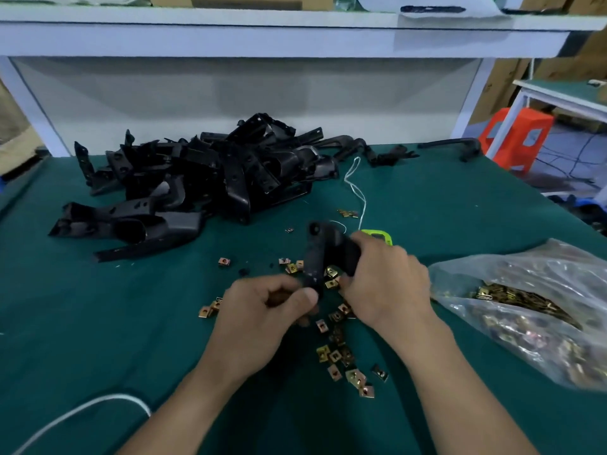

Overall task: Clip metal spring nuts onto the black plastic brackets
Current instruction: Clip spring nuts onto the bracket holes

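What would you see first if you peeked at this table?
Right in the middle, the left hand and the right hand both grip one black plastic bracket above the green table. Behind them, toward the left, sprawls a big pile of black brackets. Shiny gold spring nuts lie scattered under the hands, and a clear plastic bag holding many more sits on the right.

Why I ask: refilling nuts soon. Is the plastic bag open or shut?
Open: the plastic bag has a gaping mouth, with spring nuts showing bare inside.
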